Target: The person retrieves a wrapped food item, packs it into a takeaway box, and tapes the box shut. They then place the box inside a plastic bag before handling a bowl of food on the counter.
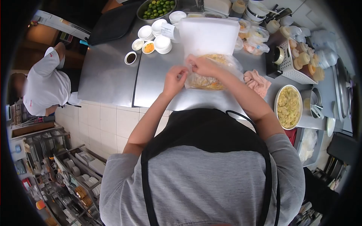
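Note:
On the steel counter lies a clear plastic bag [206, 80] of yellowish food, in front of a white box with its lid [211, 34] raised. My left hand [175, 80] is at the bag's left edge, fingers pinched together on the plastic. Just to its right, my right hand [203, 66] reaches over the bag with its fingers closed on the plastic near the upper left corner. A crumpled pink cloth [257, 83] rests to the right of the bag.
Small white bowls [163, 43], a dark sauce bowl [130, 58] and a bowl of limes [156, 9] stand at the back left. At right are a bottle basket [298, 73] and a food bowl [288, 106]. A person [47, 81] stands far left.

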Demonstrator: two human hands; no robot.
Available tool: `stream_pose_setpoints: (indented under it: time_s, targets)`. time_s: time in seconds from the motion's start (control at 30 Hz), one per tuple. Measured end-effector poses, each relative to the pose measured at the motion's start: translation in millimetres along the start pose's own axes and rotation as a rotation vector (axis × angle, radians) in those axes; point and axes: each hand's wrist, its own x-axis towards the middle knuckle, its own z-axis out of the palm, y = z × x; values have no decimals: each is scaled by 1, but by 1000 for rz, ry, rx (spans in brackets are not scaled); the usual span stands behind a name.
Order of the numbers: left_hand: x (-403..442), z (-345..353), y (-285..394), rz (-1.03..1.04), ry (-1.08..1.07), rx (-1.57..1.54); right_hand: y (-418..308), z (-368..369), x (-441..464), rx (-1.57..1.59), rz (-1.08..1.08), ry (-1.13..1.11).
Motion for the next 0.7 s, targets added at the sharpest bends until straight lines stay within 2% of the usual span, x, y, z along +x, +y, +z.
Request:
stream_pose_setpoints:
  time_s: [0.03, 0.1, 0.17, 0.27, 0.33, 0.4, 0.47, 0.57, 0.7]
  targets:
    - [-3, -2, 5, -162, 3, -117, 8, 6, 2, -23, 11, 37]
    - [-12, 3, 5, -127, -4, -45, 7, 8, 3, -41, 19, 75]
    - [-17, 9, 0, -95, -14, 27, 6, 7, 3, -86, 24, -22]
    - [-5, 20, -6, -108, -41, 140, 1, 3, -1, -95, -34, -12]
    - [3, 25, -5, -98, 23, 231, -3, -3, -4, -120, -52, -43]
    - [3, 28, -8, -109, 45, 231, -4, -4, -8, -145, -69, -72]
    - [3, 26, -12, -117, 66, 233, -3, -1, -11, -160, -310, 32]
    - [-2, 13, -20, -95, -14, 189, -4, 3, -7, -259, -202, -52]
    - [-11, -10, -18, -250, -64, 21, -3, 9, -5, -405, -291, -146]
